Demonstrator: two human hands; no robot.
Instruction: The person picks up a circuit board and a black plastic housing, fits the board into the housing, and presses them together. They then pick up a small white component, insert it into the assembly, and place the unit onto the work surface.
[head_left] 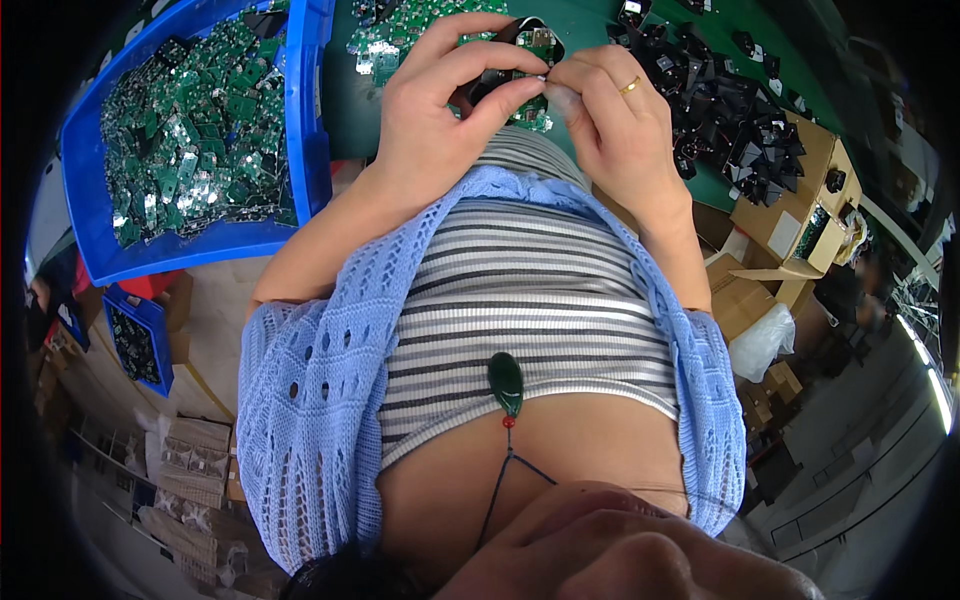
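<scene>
One black piece [487, 84] is held between our two hands, above the desk [350, 110] and close to the middle of its near edge. Green circuitry shows within its curved rim; we cannot tell whether that sits inside it or lies behind. Our left hand [435, 105] curls round the piece, thumb and forefinger pinching at its right side. Our right hand [622, 115] meets it there, thumb and forefinger pressed together on a tiny pale bit [543, 78], too small to make out. Loose circuit boards [400, 35] lie on the dark green desk beyond the left hand, and black parts [735, 130] heap up toward its right edge. By the desk's left edge we have a big blue bin [308, 110] full of boards. Near its near right corner stands a cardboard box [785, 225], a clear plastic bag [762, 335] below. Farther out are a smaller blue bin [162, 345], brown packs [195, 460] and, on the right, bright strip lights [925, 370].
</scene>
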